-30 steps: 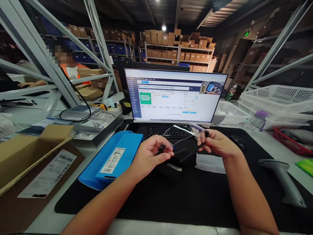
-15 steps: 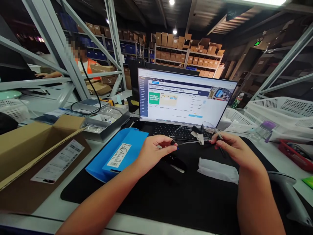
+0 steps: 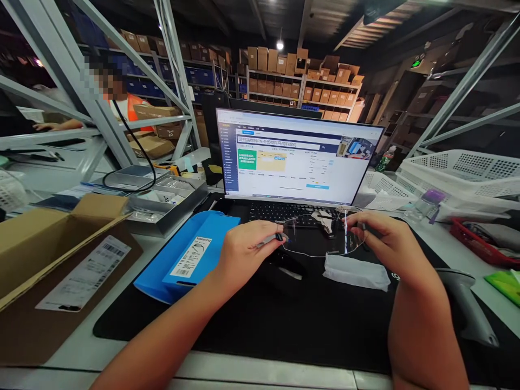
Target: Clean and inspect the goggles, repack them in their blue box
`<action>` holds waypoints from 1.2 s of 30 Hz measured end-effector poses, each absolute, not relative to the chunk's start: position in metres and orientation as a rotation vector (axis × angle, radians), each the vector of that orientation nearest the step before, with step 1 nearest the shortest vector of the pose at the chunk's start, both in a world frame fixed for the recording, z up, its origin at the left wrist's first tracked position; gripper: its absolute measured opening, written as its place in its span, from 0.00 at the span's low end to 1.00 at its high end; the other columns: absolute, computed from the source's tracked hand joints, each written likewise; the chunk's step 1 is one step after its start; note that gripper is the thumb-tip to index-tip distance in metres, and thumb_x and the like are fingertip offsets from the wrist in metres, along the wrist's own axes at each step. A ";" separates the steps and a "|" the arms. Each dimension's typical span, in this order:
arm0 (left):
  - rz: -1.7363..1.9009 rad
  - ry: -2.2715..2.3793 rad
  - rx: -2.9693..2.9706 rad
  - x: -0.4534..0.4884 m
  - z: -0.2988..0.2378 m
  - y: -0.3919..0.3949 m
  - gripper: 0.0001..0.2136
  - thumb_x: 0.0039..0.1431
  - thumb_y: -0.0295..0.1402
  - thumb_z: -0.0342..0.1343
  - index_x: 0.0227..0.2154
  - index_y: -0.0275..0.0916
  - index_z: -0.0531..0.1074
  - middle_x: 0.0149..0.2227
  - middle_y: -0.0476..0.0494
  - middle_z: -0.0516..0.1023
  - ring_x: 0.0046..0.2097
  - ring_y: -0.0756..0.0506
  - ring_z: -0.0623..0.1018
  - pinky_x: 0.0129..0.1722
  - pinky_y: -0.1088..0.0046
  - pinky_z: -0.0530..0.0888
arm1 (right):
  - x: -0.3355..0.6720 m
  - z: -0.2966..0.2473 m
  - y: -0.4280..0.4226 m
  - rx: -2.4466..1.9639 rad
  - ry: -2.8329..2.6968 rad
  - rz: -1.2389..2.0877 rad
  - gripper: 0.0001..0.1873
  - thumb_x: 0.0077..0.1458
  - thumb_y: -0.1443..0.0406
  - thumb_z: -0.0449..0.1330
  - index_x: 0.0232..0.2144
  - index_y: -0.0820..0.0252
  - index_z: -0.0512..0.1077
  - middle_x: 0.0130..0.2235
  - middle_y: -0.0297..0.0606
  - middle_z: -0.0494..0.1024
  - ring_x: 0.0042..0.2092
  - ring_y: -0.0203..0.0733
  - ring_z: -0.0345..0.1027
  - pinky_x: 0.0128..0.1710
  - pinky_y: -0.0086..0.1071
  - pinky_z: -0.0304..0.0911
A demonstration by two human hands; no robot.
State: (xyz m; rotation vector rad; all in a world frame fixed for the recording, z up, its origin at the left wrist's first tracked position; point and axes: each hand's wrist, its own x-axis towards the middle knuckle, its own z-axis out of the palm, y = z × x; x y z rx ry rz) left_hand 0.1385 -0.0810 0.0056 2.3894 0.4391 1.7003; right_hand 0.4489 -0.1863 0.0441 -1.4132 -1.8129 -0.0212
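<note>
A clear, see-through lens piece [image 3: 345, 235] with a thin rim and dark ends, resembling eyewear, spans the space between my hands above the black mat [image 3: 284, 319]. My left hand [image 3: 249, 244] pinches its left end between thumb and fingers. At the other end, my right hand [image 3: 384, 233] grips the edge with bent fingers. Below it lies a white soft pouch [image 3: 357, 272]. A blue box [image 3: 221, 230] with a white "Wakening" label is beside my left hand. Crumpled white paper [image 3: 324, 221] lies behind the lens piece, and a dark glossy object [image 3: 286, 264] sits in shadow below my left hand.
An open cardboard box [image 3: 60, 244] fills the left side. Behind are a laptop [image 3: 284, 162] and a grey tray [image 3: 166, 200]. A barcode scanner [image 3: 467, 303], white baskets [image 3: 455, 179] and a red basket [image 3: 479, 244] stand right. A person [image 3: 130, 108] in an orange vest is beyond the frame.
The lens piece has tilted so its clear face shows more. Both hands stay on its ends, with my fingers slightly shifted. The whole view has swung a little.
</note>
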 end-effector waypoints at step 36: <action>1.374 0.389 2.625 0.143 0.006 -0.096 0.02 0.64 0.29 0.66 0.39 0.39 0.80 0.49 0.37 0.86 0.49 0.40 0.86 0.48 0.63 0.84 | 0.509 -0.027 -0.113 -2.439 -1.864 0.844 0.30 0.30 0.68 0.80 0.41 0.57 0.80 0.44 0.39 0.85 0.45 0.49 0.81 0.43 0.36 0.74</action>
